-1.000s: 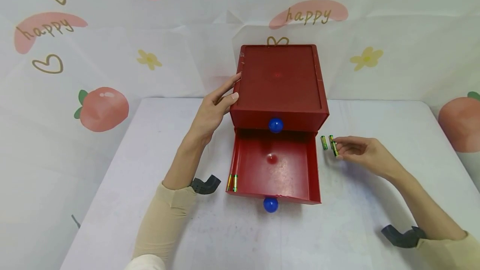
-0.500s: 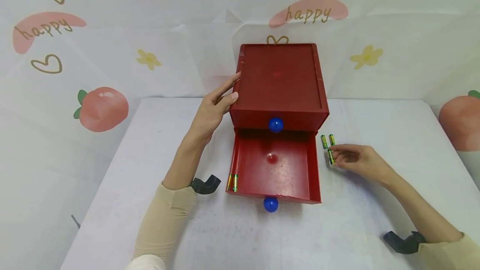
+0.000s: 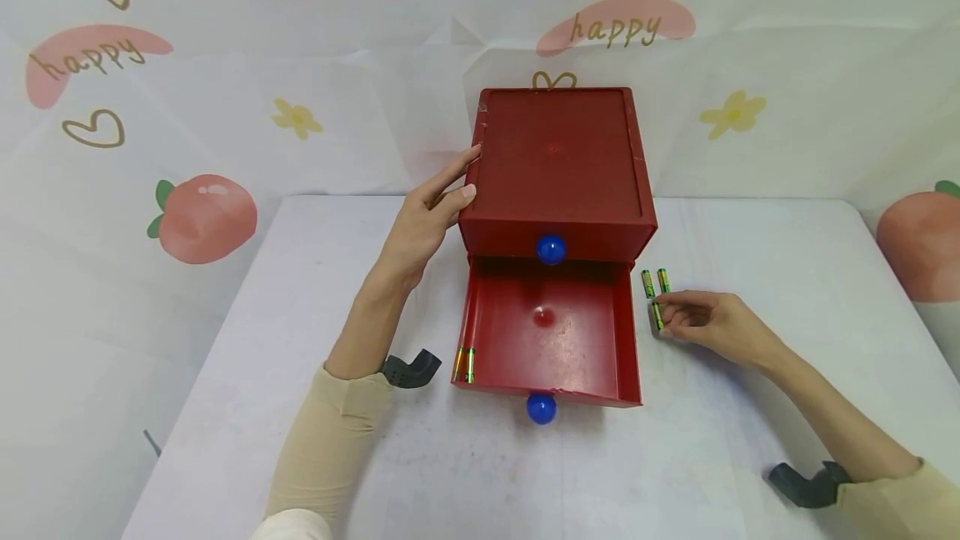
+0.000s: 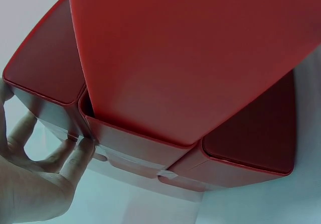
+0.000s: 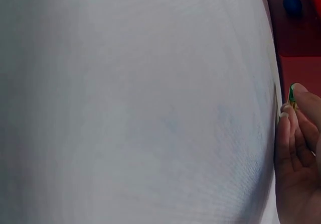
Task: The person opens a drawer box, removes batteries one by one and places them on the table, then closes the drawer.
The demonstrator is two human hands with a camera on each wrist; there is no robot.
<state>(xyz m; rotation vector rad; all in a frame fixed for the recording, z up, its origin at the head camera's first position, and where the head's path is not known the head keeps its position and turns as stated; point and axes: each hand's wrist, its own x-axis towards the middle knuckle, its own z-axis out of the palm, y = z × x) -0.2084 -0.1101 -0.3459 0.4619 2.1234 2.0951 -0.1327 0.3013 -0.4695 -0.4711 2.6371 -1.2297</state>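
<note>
A red drawer cabinet (image 3: 558, 157) stands at the back with one drawer (image 3: 555, 352) pulled out. My left hand (image 3: 420, 227) rests on the cabinet's left side, fingers extended and spread; its fingertips touch the side wall (image 4: 50, 108) in the left wrist view. To the right of the drawer, my right hand (image 3: 712, 325) pinches a green and gold battery (image 3: 657, 317) between thumb and fingers, close over the table. Two similar batteries lie just behind it, a left one (image 3: 648, 283) and a right one (image 3: 663, 281). Inside the drawer's front left corner is another battery (image 3: 470, 365), with a matching green-gold strip along the wall.
Blue ball knobs mark the upper drawer (image 3: 551, 250) and the front of the pulled-out one (image 3: 542, 409). The drawer juts out over the white table (image 3: 360, 473) between both arms. A patterned cloth (image 3: 375, 90) hangs right behind the cabinet.
My right hand has moved toward the front and slightly left with the pinched battery, away from the two lying ones. The left hand, the cabinet and the drawer stay put.
</note>
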